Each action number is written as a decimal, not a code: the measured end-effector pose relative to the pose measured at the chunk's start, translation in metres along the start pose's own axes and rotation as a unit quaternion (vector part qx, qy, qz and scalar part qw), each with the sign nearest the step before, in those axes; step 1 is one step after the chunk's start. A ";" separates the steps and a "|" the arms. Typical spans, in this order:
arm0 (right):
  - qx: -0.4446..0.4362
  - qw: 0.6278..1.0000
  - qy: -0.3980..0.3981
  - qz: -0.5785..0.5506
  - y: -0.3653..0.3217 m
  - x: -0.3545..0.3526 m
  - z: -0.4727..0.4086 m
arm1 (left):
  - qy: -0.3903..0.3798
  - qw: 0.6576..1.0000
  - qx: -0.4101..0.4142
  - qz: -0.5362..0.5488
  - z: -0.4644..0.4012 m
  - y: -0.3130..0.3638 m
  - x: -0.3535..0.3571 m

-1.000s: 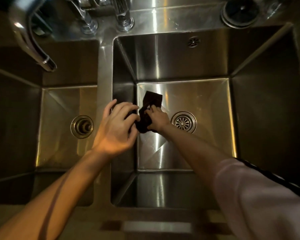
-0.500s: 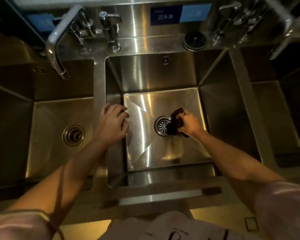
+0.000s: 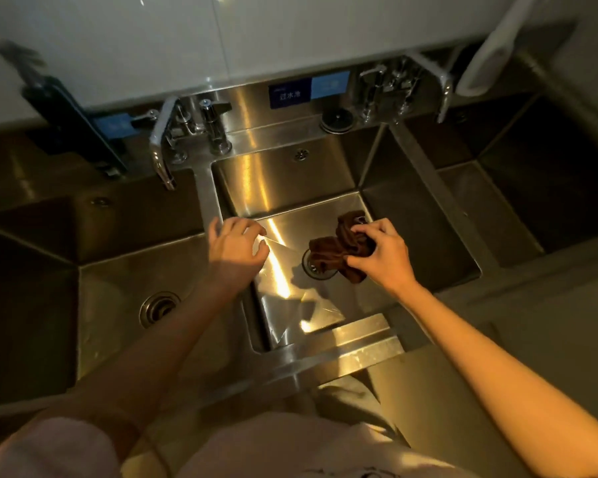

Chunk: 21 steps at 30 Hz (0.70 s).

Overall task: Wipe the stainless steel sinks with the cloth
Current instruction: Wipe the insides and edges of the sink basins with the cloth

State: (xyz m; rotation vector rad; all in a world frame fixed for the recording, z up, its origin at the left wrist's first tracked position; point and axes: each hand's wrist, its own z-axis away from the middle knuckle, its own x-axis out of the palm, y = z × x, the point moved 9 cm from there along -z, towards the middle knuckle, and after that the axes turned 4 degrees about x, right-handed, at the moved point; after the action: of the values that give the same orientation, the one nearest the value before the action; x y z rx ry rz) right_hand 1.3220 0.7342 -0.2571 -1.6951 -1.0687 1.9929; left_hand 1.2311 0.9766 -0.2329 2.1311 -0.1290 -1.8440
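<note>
Head view: right hand (image 3: 384,257), fingers bunched round brown cloth (image 3: 339,248), now lifted just above drain (image 3: 320,267) of middle sink (image 3: 290,181); left hand (image 3: 233,244) open beside it. Wiping paused, probably regrouping.

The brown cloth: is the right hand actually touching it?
Touching. The head view shows the right hand pinching the bunched brown cloth between thumb and fingers.
</note>
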 end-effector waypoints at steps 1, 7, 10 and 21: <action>0.004 1.000 0.014 -0.006 -0.008 -0.008 0.008 | -0.002 1.000 0.008 0.003 0.000 0.003 -0.005; 0.024 0.994 0.100 -0.028 -0.035 -0.057 0.046 | 0.032 0.995 0.089 0.035 -0.005 0.039 -0.037; 0.027 0.991 0.128 -0.040 -0.039 -0.076 0.059 | 0.048 0.990 0.128 0.042 -0.008 0.060 -0.048; 0.032 0.980 0.195 -0.025 -0.030 -0.142 0.097 | 0.049 0.981 0.182 0.044 0.002 0.130 -0.065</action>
State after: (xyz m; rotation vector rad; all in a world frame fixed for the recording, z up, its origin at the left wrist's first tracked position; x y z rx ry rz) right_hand 1.2593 0.6281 -0.1339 -1.8976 -0.8858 1.5552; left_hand 1.2369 0.8712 -0.1334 2.4037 -0.5682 -1.7694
